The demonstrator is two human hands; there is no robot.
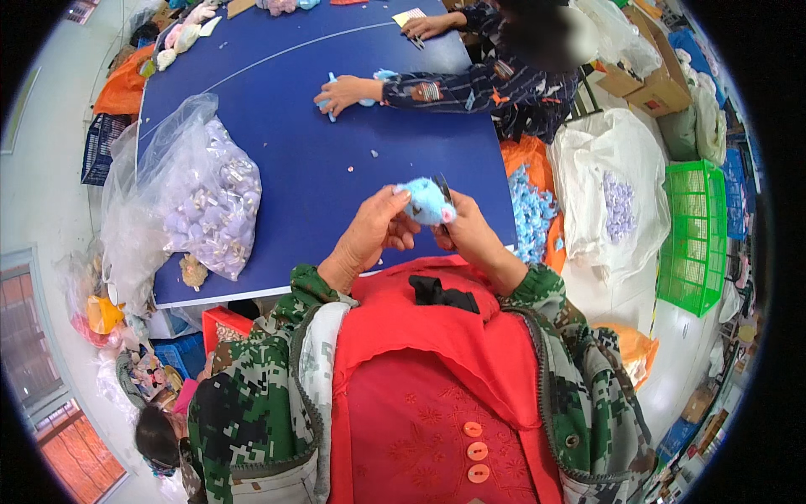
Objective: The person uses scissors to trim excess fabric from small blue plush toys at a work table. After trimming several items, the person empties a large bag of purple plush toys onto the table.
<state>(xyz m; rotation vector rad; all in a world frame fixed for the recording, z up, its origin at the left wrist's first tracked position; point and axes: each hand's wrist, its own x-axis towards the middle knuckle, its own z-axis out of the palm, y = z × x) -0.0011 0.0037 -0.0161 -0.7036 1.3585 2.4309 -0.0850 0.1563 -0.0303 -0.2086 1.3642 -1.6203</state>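
Above the near edge of the table, I hold a small fluffy light-blue plush piece point(426, 200) with a pink spot at its right end. My left hand point(375, 225) pinches its left side between thumb and fingers. My right hand point(472, 228) is closed around dark scissors point(442, 186), whose blades show beside the plush piece; the fingers hide most of the handles. A crumpled black cloth point(441, 294) lies on my red apron point(403, 336), just below both hands.
A clear bag of lilac pieces point(214, 197) stands on the blue table point(311, 176) at left. Across the table, a co-worker's hand point(340, 94) rests on light-blue plush. To the right are an orange sack of blue pieces point(531, 210), a white sack point(588, 168) and a green crate point(693, 235).
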